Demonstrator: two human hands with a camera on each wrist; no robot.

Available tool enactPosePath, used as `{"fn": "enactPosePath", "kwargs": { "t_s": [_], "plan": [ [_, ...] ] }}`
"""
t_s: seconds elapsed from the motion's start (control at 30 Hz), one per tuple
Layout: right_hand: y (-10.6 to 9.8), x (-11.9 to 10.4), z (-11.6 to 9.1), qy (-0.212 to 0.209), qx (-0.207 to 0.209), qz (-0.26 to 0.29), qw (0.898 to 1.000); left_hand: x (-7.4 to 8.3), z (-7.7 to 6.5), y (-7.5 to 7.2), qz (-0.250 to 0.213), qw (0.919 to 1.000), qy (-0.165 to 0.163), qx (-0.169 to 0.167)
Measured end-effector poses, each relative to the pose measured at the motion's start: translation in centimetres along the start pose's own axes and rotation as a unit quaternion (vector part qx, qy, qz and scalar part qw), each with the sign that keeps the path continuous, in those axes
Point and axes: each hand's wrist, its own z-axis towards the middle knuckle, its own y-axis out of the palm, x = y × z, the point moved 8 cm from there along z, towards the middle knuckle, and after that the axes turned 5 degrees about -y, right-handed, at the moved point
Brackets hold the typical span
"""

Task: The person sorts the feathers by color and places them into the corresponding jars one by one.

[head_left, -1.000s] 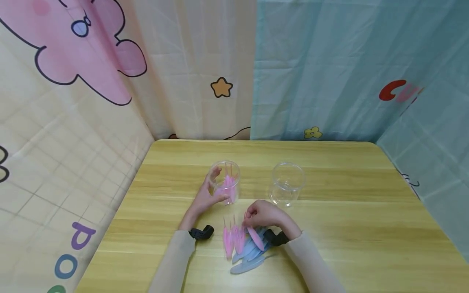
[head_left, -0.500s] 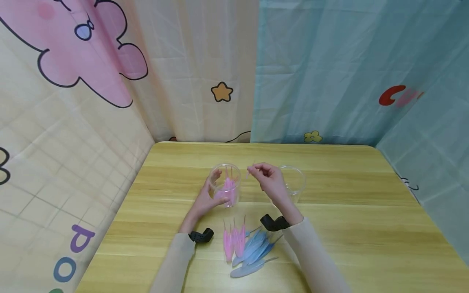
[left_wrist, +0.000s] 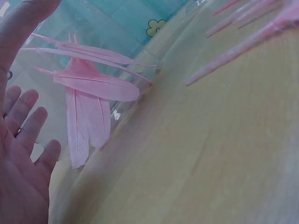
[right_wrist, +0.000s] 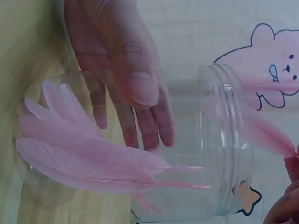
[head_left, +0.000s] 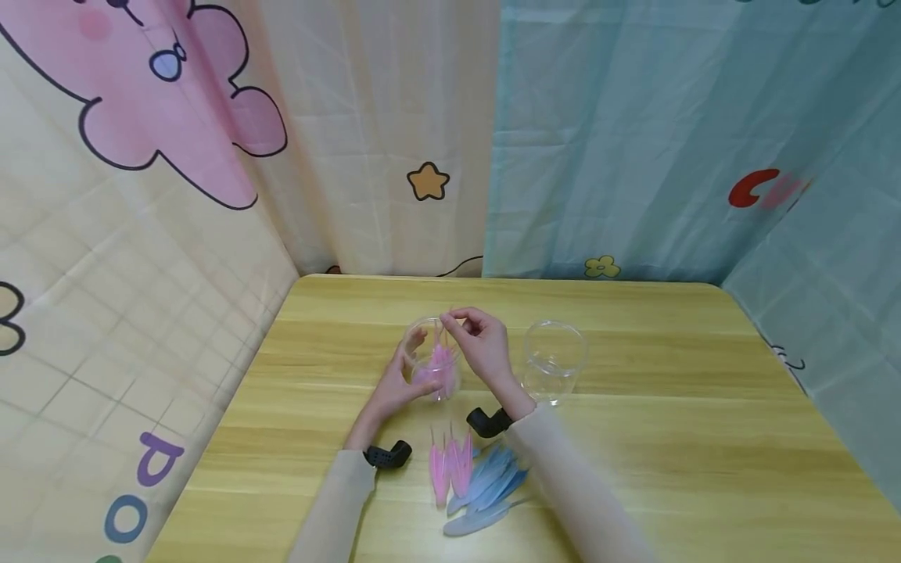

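Observation:
A clear jar [right_wrist: 227, 123] stands on the table with several pink feathers [right_wrist: 88, 149] inside, their quills pointing up. My left hand [head_left: 396, 381] holds it around the side, with the thumb in front and the fingers behind the clear wall in the right wrist view. At the jar's mouth, the thumb and fingertips of my right hand [head_left: 486, 348] pinch one pink feather [right_wrist: 268, 133] by its quill; its vane dips through the opening. Closer to me, several loose pink feathers [head_left: 450, 467] lie beside a pile of blue feathers [head_left: 493, 478].
A second clear jar [head_left: 586, 350] stands to the right of the first. Black cameras sit on both wrists, the right one [head_left: 489, 423] above the blue feathers. Patterned curtains [head_left: 394, 94] border the wooden table [head_left: 676, 438] at the back and sides.
My right hand has picked up a pink feather from the loose ones, lifted it and carried it left to the first jar's mouth. My left hand keeps its hold on the jar.

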Motion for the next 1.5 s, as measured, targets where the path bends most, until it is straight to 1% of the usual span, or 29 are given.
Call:
{"fn": "enactPosePath", "kwargs": {
  "t_s": [0.17, 0.27, 0.5, 0.57, 0.63, 0.67, 0.73, 0.8, 0.83, 0.87, 0.93, 1.0, 1.07, 1.13, 1.2, 1.33, 1.43, 1.5],
  "plan": [
    [0.7, 0.8, -0.7, 0.021, -0.029, -0.032, 0.999, -0.2, -0.1, 0.1, -0.003, 1.0000, -0.005, -0.003],
    [0.6, 1.2, -1.0, 0.039, -0.041, -0.046, 0.997, -0.1, -0.1, 0.1, 0.001, 1.0000, -0.001, -0.006],
    [-1.4, 1.9, -1.7, 0.088, -0.040, -0.076, 0.992, 0.0, 0.0, 0.1, -0.007, 0.9999, 0.008, -0.005],
    [-1.9, 2.1, -2.0, 0.092, -0.046, -0.082, 0.991, 0.0, 0.0, 0.0, -0.006, 0.9999, 0.008, -0.005],
    [-2.3, 2.1, -2.4, 0.094, -0.059, -0.084, 0.990, 0.2, 0.0, 0.1, -0.004, 1.0000, 0.006, -0.006],
    [-2.5, 2.2, -2.6, 0.095, -0.069, -0.084, 0.990, 0.6, -0.1, 0.1, -0.005, 0.9999, 0.006, -0.006],
    [-2.6, 2.3, -3.1, 0.099, -0.101, -0.094, 0.985, 1.5, -0.3, 0.2, -0.005, 0.9999, 0.009, -0.009],
    [-2.5, 2.8, -3.8, 0.116, -0.147, -0.115, 0.975, 2.4, -0.5, 0.2, -0.006, 0.9998, 0.012, -0.012],
    [-2.3, 3.1, -4.2, 0.124, -0.176, -0.132, 0.968, 2.9, -0.6, 0.2, -0.007, 0.9998, 0.014, -0.014],
    [-2.1, 3.4, -4.7, 0.136, -0.206, -0.150, 0.957, 3.3, -0.7, 0.2, -0.006, 0.9998, 0.013, -0.015],
    [-1.6, 4.1, -5.7, 0.156, -0.267, -0.184, 0.933, 3.6, -0.8, 0.2, -0.003, 0.9998, 0.010, -0.017],
    [-1.2, 4.7, -6.7, 0.171, -0.314, -0.216, 0.908, 3.7, -0.9, 0.2, 0.000, 0.9998, 0.006, -0.018],
    [-0.9, 5.3, -7.5, 0.184, -0.341, -0.246, 0.888, 3.6, -0.9, 0.2, -0.001, 0.9998, 0.004, -0.019],
    [-0.8, 5.7, -8.0, 0.189, -0.352, -0.274, 0.875, 3.5, -0.9, 0.2, -0.001, 0.9998, 0.003, -0.020],
    [-0.6, 6.0, -8.4, 0.184, -0.354, -0.300, 0.866, 3.4, -0.8, 0.2, -0.002, 0.9998, 0.003, -0.020],
    [-0.2, 6.3, -9.1, 0.170, -0.356, -0.335, 0.856, 3.2, -0.8, 0.2, -0.001, 0.9998, 0.004, -0.019],
    [0.2, 6.3, -9.4, 0.160, -0.353, -0.352, 0.852, 3.2, -0.8, 0.2, -0.001, 0.9998, 0.004, -0.017],
    [0.4, 6.2, -9.6, 0.155, -0.348, -0.357, 0.853, 3.3, -0.8, 0.1, -0.001, 0.9998, 0.005, -0.017]
  ]
}}
